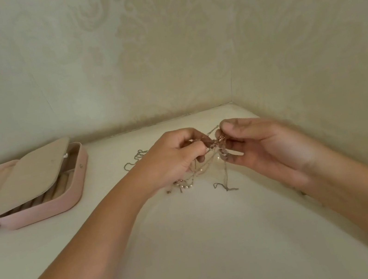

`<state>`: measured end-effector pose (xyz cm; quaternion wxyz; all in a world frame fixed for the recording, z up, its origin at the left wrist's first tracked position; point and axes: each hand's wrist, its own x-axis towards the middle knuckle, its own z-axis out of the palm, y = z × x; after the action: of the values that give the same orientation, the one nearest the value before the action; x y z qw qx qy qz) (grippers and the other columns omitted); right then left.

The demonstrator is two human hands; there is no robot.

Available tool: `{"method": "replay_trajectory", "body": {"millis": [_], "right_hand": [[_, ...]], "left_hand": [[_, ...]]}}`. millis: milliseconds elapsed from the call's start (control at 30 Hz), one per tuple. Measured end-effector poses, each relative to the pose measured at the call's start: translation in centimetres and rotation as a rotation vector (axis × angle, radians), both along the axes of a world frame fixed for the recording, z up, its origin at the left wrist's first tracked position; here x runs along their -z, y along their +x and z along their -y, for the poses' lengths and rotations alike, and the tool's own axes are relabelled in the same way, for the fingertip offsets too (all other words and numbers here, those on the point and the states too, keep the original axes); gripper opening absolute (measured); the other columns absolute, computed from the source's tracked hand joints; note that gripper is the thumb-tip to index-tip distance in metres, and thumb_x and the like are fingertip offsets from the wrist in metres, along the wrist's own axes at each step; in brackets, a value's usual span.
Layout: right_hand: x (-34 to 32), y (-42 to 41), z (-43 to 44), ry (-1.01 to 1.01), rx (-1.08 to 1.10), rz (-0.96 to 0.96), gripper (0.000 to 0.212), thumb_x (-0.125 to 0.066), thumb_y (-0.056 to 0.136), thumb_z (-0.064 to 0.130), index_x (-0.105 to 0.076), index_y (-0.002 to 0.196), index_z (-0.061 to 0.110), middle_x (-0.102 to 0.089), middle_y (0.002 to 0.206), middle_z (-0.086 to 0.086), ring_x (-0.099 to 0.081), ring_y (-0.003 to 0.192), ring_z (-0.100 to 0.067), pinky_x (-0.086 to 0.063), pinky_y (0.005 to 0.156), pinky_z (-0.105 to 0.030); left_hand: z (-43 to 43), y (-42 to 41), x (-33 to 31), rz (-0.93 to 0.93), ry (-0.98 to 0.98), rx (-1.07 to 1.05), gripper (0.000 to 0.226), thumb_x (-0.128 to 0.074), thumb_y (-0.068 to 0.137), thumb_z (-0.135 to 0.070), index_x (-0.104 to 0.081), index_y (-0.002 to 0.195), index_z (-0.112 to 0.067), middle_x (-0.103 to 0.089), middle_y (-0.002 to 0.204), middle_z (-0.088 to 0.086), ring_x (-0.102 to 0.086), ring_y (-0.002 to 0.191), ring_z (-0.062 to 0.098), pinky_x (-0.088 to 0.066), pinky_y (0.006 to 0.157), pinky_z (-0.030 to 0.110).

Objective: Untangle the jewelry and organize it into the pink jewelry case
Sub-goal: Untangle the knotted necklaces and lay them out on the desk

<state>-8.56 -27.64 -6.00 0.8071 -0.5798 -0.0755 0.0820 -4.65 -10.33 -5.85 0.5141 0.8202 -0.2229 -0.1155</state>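
Your left hand (176, 155) and right hand (260, 148) each pinch the knot of tangled chains (215, 144) between thumb and curled fingertips. You hold it off the white tabletop (196, 247), well to the right of the pink jewelry case (50, 208) — loose ends trail down onto the surface. The case lies open, beige flap half lifted. A thin silver chain (136, 158) lies to the case's right — partly behind your left hand.
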Motion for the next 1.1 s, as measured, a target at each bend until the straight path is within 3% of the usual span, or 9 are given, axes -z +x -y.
{"method": "replay_trajectory", "body": {"millis": [100,267,433,567,667,767,833,1000,1100], "right_hand": [[0.4,0.2,-0.1,0.026,0.06,0.006,0.004,-0.059,0.079,0.014,-0.06,0.079,0.011,-0.064,0.083,-0.002,-0.061,0.083,-0.014,-0.053,0.083,-0.03],[0.5,0.6,-0.4,0.143,0.193,-0.011,0.013,-0.051,0.092,0.008,-0.056,0.08,0.008,-0.063,0.07,-0.001,-0.06,0.067,-0.014,-0.056,0.077,-0.031],[0.4,0.5,-0.7,0.174,0.288,0.02,0.016,-0.047,0.096,0.005,-0.054,0.082,0.004,-0.059,0.069,-0.003,-0.06,0.064,-0.013,-0.058,0.07,-0.029],[0.0,0.0,-0.9,0.127,0.192,0.069,0.01,-0.051,0.089,0.01,-0.055,0.08,0.008,-0.058,0.069,-0.001,-0.057,0.066,-0.013,-0.054,0.073,-0.029],[-0.9,-0.5,-0.6,0.152,0.044,0.021,0.005,-0.053,0.08,0.014,-0.052,0.083,0.01,-0.055,0.068,-0.002,-0.051,0.059,-0.012,-0.05,0.068,-0.027],[-1.4,-0.8,-0.4,0.115,0.026,0.014,0.006,-0.052,0.081,0.014,-0.048,0.081,0.01,-0.052,0.064,-0.001,-0.033,0.041,-0.007,-0.039,0.045,-0.019],[-1.5,-0.8,-0.1,0.027,0.062,0.049,0.009,-0.049,0.086,0.013,-0.046,0.078,0.01,-0.051,0.062,-0.001,-0.027,0.039,-0.005,-0.027,0.039,-0.017],[-1.9,-0.5,1.2,-0.058,0.089,0.014,0.006,-0.054,0.081,0.016,-0.056,0.078,0.011,-0.06,0.065,0.0,-0.049,0.059,-0.011,-0.046,0.059,-0.019],[-1.2,-0.1,1.4,-0.311,0.184,-0.065,0.015,-0.048,0.096,0.009,-0.056,0.083,0.008,-0.065,0.064,-0.003,-0.062,0.073,-0.021,-0.054,0.073,-0.027]], "left_hand": [[0.0,0.3,0.0,0.031,-0.135,-0.05,0.022,-0.056,0.085,-0.003,-0.061,0.075,-0.021,-0.049,0.056,-0.011,-0.034,0.047,0.009,-0.027,0.044,0.02],[0.0,0.1,-0.6,-0.2,-0.403,0.136,0.027,-0.051,0.065,-0.001,-0.055,0.053,-0.025,-0.057,0.073,-0.006,-0.033,0.053,0.005,-0.025,0.04,0.014],[-0.3,0.0,-1.0,-0.438,-0.584,0.246,0.015,-0.056,0.077,-0.022,-0.069,0.083,-0.019,-0.052,0.063,-0.005,-0.027,0.047,0.004,-0.017,0.038,0.014],[-0.1,-0.2,-1.1,-0.458,-0.542,0.261,0.039,-0.046,0.084,-0.047,-0.067,0.114,-0.032,-0.04,0.057,-0.01,-0.013,0.044,0.004,-0.011,0.038,0.014],[0.0,-0.4,-1.0,-0.376,-0.473,0.245,0.039,-0.045,0.081,-0.054,-0.067,0.11,-0.04,-0.042,0.058,-0.01,-0.016,0.039,0.001,-0.014,0.037,0.013],[-0.2,0.1,-0.9,-0.329,-0.425,0.134,0.023,-0.06,0.075,-0.037,-0.067,0.095,-0.028,-0.052,0.07,-0.008,-0.024,0.04,0.0,-0.017,0.038,0.012],[-0.3,0.4,-0.7,-0.345,-0.295,0.097,0.024,-0.067,0.069,-0.028,-0.067,0.092,-0.02,-0.051,0.072,-0.004,-0.031,0.043,0.001,-0.024,0.038,0.012],[-0.8,0.7,-0.4,-0.353,-0.048,0.111,0.018,-0.073,0.069,-0.029,-0.072,0.079,-0.013,-0.053,0.063,-0.004,-0.037,0.046,0.005,-0.032,0.041,0.012],[-1.3,1.4,0.2,-0.286,0.028,0.023,0.008,-0.074,0.077,-0.012,-0.072,0.085,-0.009,-0.065,0.067,0.001,-0.05,0.048,0.008,-0.04,0.045,0.015]]}}
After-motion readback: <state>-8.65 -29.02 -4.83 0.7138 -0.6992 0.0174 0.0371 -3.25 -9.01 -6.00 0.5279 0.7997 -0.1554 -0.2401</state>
